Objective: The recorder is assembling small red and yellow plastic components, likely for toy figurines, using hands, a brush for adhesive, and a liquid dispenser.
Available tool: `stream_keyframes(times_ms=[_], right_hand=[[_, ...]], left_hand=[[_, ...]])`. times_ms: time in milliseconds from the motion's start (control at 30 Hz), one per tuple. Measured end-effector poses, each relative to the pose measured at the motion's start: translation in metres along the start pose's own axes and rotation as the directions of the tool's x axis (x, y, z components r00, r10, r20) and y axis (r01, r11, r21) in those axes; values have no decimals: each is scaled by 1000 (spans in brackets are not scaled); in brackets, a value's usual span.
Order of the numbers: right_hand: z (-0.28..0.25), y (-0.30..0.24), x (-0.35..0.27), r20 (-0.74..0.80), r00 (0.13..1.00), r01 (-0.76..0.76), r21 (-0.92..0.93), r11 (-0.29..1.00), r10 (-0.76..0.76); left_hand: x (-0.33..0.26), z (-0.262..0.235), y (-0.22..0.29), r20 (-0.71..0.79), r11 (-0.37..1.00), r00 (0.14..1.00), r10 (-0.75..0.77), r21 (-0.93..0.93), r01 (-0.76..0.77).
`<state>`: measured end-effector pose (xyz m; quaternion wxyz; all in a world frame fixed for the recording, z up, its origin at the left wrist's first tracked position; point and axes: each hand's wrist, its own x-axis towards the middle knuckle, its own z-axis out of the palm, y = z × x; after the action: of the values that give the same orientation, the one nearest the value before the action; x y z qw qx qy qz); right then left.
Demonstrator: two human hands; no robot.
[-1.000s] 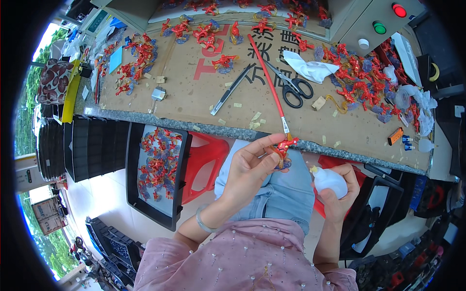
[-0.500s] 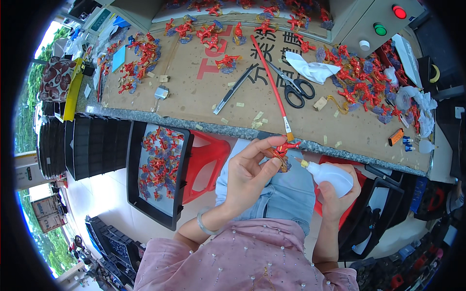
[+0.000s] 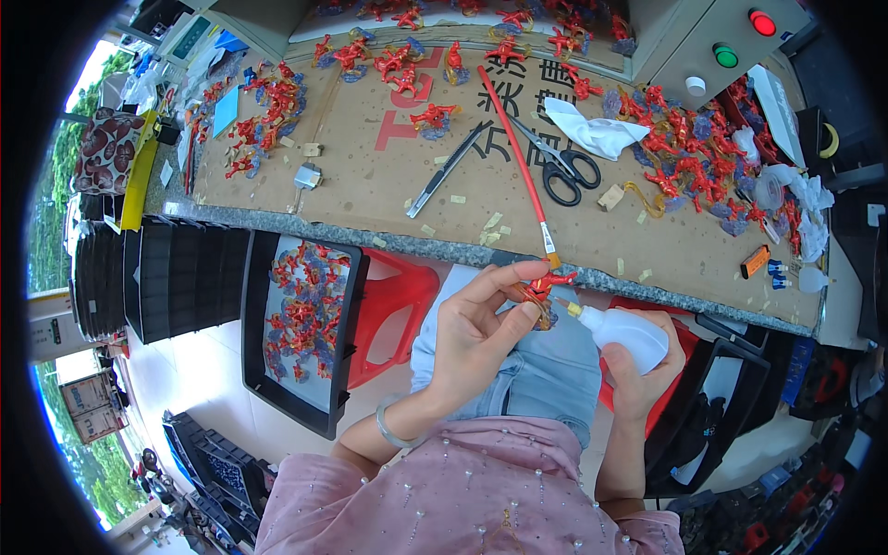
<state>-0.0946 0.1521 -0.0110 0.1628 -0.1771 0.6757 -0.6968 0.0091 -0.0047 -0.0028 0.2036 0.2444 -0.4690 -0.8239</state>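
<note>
Over my lap, at the table's front edge, my left hand [image 3: 483, 319] pinches a small red figurine [image 3: 551, 280] with a clear amber and purplish base. My right hand [image 3: 647, 370] is wrapped round a white squeeze bottle [image 3: 631, 337]. The bottle lies tilted, its thin yellowish nozzle pointing left and nearly at the figurine; whether the tip touches cannot be made out. Just beyond the figurine, a red-handled paintbrush [image 3: 520, 153] rests with its bristles over the table edge.
Black scissors [image 3: 566, 176], a utility knife [image 3: 444, 174] and a crumpled white tissue [image 3: 597, 131] lie on the cardboard-covered table [image 3: 342, 190]. Heaps of red figurines [image 3: 689, 162] cover its right side. A black tray [image 3: 344, 388] of figurines stands at my left, beside a red stool [image 3: 398, 301].
The squeeze bottle has shifted slightly left, bringing its nozzle closer to the figurine. My left hand and the figurine have barely moved.
</note>
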Motion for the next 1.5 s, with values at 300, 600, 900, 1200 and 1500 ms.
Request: stream_keyframes(times_ms=[300, 600, 900, 1200, 1500], right_hand=[[-3, -9, 0, 36, 999, 39, -172, 984, -33], [1, -33, 11, 195, 934, 352, -365, 862, -299], [0, -30, 14, 176, 957, 275, -296, 915, -231], [-26, -16, 24, 43, 987, 154, -27, 988, -153], [-30, 37, 79, -90, 994, 45, -130, 991, -57]], left_hand=[[0, -2, -2, 9, 990, 998, 61, 129, -62], [0, 1, 0, 40, 968, 995, 88, 233, -95], [4, -8, -4, 122, 998, 991, -61, -7, 62], [6, -7, -2, 57, 973, 984, -167, -149, 174], [6, -8, -6, 108, 957, 968, -225, -164, 240]])
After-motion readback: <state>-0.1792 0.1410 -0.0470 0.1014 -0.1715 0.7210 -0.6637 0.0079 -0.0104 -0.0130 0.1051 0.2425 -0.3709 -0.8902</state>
